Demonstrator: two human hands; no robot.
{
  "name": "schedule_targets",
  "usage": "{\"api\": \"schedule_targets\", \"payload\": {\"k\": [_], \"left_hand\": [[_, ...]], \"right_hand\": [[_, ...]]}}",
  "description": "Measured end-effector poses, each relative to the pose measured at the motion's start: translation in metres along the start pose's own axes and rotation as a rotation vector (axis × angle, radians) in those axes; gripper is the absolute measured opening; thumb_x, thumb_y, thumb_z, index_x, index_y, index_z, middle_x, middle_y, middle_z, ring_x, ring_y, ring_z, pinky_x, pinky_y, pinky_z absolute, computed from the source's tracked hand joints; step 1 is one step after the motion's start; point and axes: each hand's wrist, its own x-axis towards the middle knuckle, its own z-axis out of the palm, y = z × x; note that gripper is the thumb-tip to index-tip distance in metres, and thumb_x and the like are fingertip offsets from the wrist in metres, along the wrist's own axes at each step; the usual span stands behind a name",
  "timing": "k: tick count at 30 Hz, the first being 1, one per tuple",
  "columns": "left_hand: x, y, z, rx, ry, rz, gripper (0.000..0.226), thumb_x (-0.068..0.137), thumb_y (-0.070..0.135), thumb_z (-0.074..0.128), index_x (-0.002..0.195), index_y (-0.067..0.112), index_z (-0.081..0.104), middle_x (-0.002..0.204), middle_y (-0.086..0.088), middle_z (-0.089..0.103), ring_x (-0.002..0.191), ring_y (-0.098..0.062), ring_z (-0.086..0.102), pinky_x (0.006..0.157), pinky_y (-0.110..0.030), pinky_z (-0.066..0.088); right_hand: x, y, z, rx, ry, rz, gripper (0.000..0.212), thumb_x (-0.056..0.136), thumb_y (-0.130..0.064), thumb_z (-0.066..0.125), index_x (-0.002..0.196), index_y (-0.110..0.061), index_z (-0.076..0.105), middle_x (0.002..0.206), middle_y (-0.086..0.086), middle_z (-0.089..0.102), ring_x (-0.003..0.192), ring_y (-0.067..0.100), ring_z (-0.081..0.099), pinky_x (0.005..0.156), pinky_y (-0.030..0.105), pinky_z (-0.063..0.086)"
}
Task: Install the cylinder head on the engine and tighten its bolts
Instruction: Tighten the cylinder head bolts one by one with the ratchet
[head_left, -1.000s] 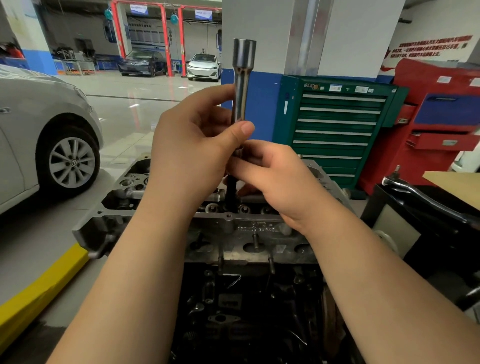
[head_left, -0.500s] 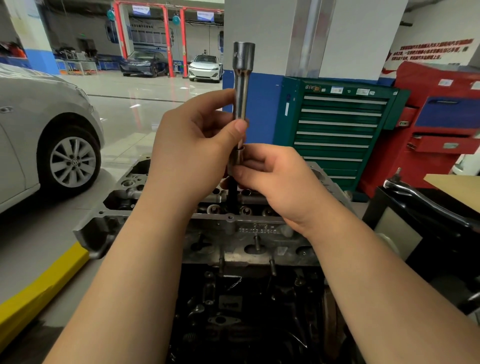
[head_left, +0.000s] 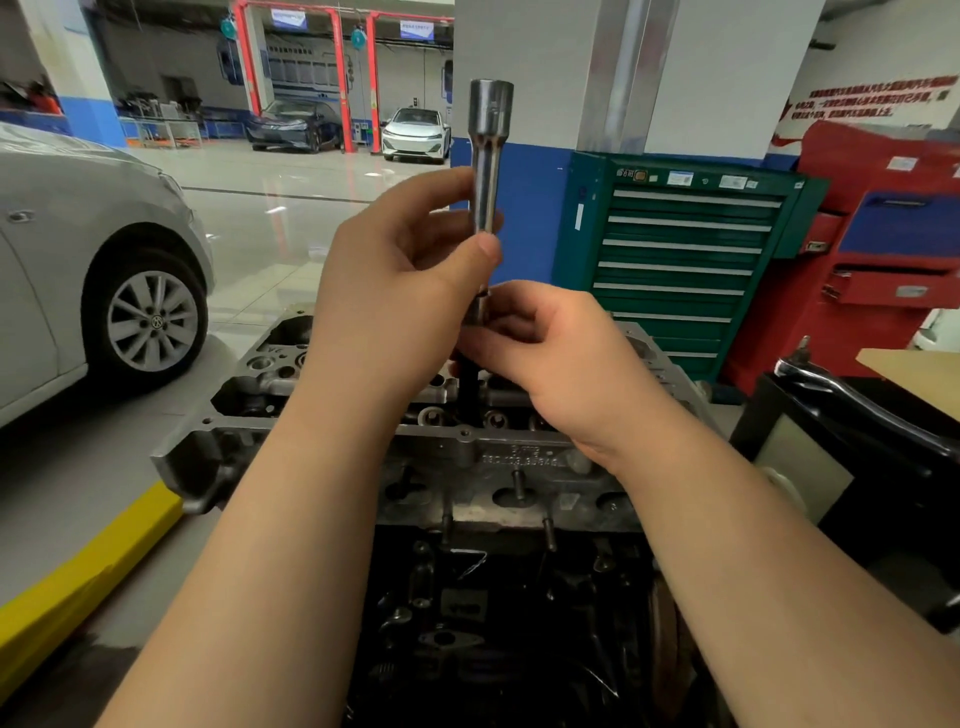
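Head view: the left hand (head_left: 400, 291) grips the upper shaft of an upright socket (head_left: 488, 156) between thumb and fingers. The right hand (head_left: 566, 358) pinches the tool's lower end, just under the left thumb, above the head (head_left: 467, 457). The head sits on the engine (head_left: 509, 613). A green cabinet (head_left: 675, 260) stands behind; a grey car (head_left: 93, 270) is at left.

Shiny silver socket extension (head_left: 488, 156), dull grey cylinder head (head_left: 467, 457) over a black engine block (head_left: 498, 613), green tool cabinet (head_left: 680, 260) with pale drawer strips, red cabinet (head_left: 878, 260), silver car (head_left: 78, 249), yellow floor stripe (head_left: 78, 577), blue-and-white pillar (head_left: 519, 156)
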Motion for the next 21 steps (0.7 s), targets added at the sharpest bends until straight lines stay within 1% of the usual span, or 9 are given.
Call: {"api": "schedule_targets", "payload": {"k": [2, 4, 7, 10, 12, 14, 16, 18, 21], "left_hand": [[-0.0005, 0.0002, 0.002, 0.072, -0.002, 0.019, 0.031, 0.088, 0.017, 0.08, 0.118, 0.024, 0.076, 0.101, 0.002, 0.078, 0.088, -0.019, 0.076, 0.08, -0.042, 0.064], [-0.0008, -0.0008, 0.0025, 0.106, 0.008, 0.026, 0.031, 0.086, 0.02, 0.085, 0.116, 0.022, 0.078, 0.094, 0.0, 0.077, 0.085, -0.021, 0.076, 0.08, -0.044, 0.063], [-0.0001, -0.0008, 0.0007, 0.074, 0.025, 0.014, 0.043, 0.088, 0.015, 0.082, 0.13, 0.022, 0.074, 0.091, -0.001, 0.079, 0.085, -0.018, 0.077, 0.084, -0.042, 0.064], [-0.0004, 0.0001, -0.0009, -0.011, 0.015, -0.015, 0.045, 0.093, 0.011, 0.072, 0.137, 0.021, 0.068, 0.097, -0.003, 0.08, 0.088, -0.016, 0.079, 0.086, -0.044, 0.064], [-0.0009, 0.0011, -0.0005, -0.023, 0.016, -0.018, 0.036, 0.091, 0.014, 0.071, 0.127, 0.021, 0.073, 0.097, 0.0, 0.079, 0.086, -0.017, 0.076, 0.085, -0.05, 0.063], [-0.0012, 0.0024, 0.0001, 0.03, 0.016, 0.013, 0.028, 0.089, 0.018, 0.077, 0.115, 0.025, 0.078, 0.092, 0.002, 0.075, 0.082, -0.026, 0.071, 0.081, -0.052, 0.062], [-0.0011, 0.0022, 0.0003, 0.063, 0.037, 0.03, 0.032, 0.087, 0.019, 0.081, 0.118, 0.025, 0.078, 0.091, -0.004, 0.074, 0.083, -0.03, 0.072, 0.08, -0.05, 0.062], [-0.0007, 0.0009, -0.0003, 0.068, 0.056, 0.033, 0.038, 0.088, 0.016, 0.081, 0.125, 0.021, 0.075, 0.092, -0.004, 0.077, 0.084, -0.024, 0.075, 0.083, -0.047, 0.063], [-0.0013, 0.0005, 0.0003, 0.002, 0.039, 0.005, 0.044, 0.096, 0.008, 0.072, 0.139, 0.018, 0.068, 0.1, 0.0, 0.081, 0.091, -0.013, 0.078, 0.088, -0.042, 0.064]], "right_hand": [[0.0007, -0.0009, 0.0016, -0.038, 0.042, -0.007, 0.044, 0.073, -0.052, 0.08, 0.107, -0.026, 0.071, 0.098, -0.002, 0.077, 0.095, 0.019, 0.074, 0.089, 0.053, 0.06], [0.001, -0.002, 0.002, -0.039, 0.051, -0.025, 0.049, 0.072, -0.055, 0.079, 0.109, -0.024, 0.071, 0.101, -0.002, 0.077, 0.097, 0.018, 0.074, 0.09, 0.052, 0.06], [0.001, -0.0019, 0.0007, 0.099, -0.014, -0.012, 0.03, 0.088, -0.039, 0.074, 0.112, -0.022, 0.074, 0.108, -0.004, 0.079, 0.107, 0.014, 0.074, 0.102, 0.048, 0.055], [-0.0001, 0.0001, -0.0018, 0.099, -0.052, -0.013, 0.018, 0.093, -0.023, 0.068, 0.108, -0.024, 0.076, 0.105, -0.004, 0.08, 0.107, 0.015, 0.074, 0.104, 0.049, 0.053], [0.0, 0.0001, -0.0013, 0.033, -0.037, -0.008, 0.017, 0.09, -0.028, 0.073, 0.107, -0.027, 0.074, 0.101, -0.006, 0.08, 0.101, 0.015, 0.075, 0.099, 0.053, 0.056], [0.0006, 0.0005, 0.0007, -0.004, 0.001, 0.004, 0.026, 0.08, -0.041, 0.082, 0.101, -0.029, 0.072, 0.096, -0.006, 0.078, 0.093, 0.016, 0.075, 0.089, 0.053, 0.061], [0.0012, 0.001, 0.0018, -0.026, 0.038, 0.002, 0.034, 0.072, -0.052, 0.083, 0.095, -0.031, 0.07, 0.092, -0.007, 0.077, 0.088, 0.014, 0.075, 0.084, 0.051, 0.063], [0.0018, 0.0006, 0.0021, 0.01, 0.027, 0.007, 0.035, 0.075, -0.055, 0.079, 0.1, -0.031, 0.072, 0.097, -0.008, 0.078, 0.094, 0.011, 0.075, 0.09, 0.05, 0.061], [0.001, 0.0003, 0.0017, 0.073, -0.039, -0.015, 0.025, 0.093, -0.038, 0.069, 0.115, -0.025, 0.075, 0.109, -0.007, 0.079, 0.11, 0.014, 0.073, 0.105, 0.052, 0.052]]}}
